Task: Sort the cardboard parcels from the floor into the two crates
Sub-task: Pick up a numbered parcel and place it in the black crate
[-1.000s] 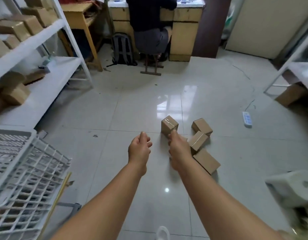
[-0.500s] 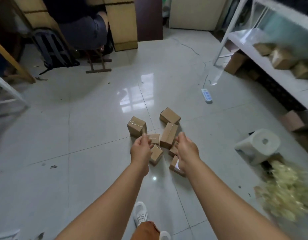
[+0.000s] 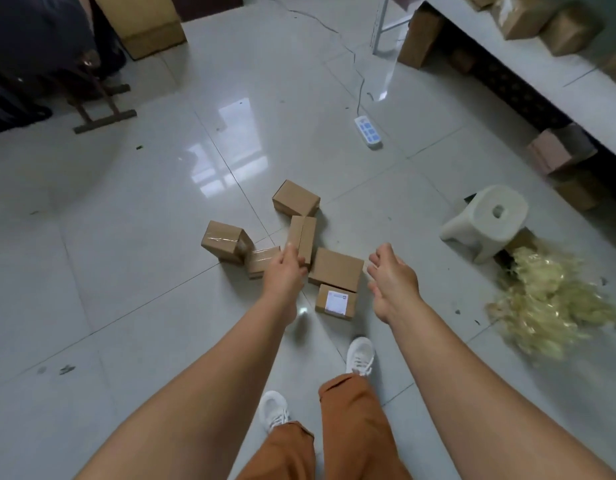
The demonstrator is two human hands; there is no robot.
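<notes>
Looking down through the head camera, I see my bare arms stretched out over a cluster of cardboard parcels (image 3: 336, 270) on the glossy tiled floor (image 3: 126, 237). My left hand (image 3: 285, 270) is curled loosely, thumb up, in front of a narrow upright parcel (image 3: 302, 239) and a taped one (image 3: 261, 259); I cannot tell whether it touches either. My right hand (image 3: 391, 277) hangs with fingers spread and empty, just right of the flat parcel in the middle. A labelled parcel (image 3: 335, 301) lies nearest my white shoes (image 3: 360, 355), a cube-like parcel (image 3: 225, 241) stands at the left, and another (image 3: 295, 198) at the far end. A white stool (image 3: 486, 225) and pale shredded filler (image 3: 548, 303) sit well to the right, a power strip (image 3: 368, 131) beyond. No crate is in view.
</notes>
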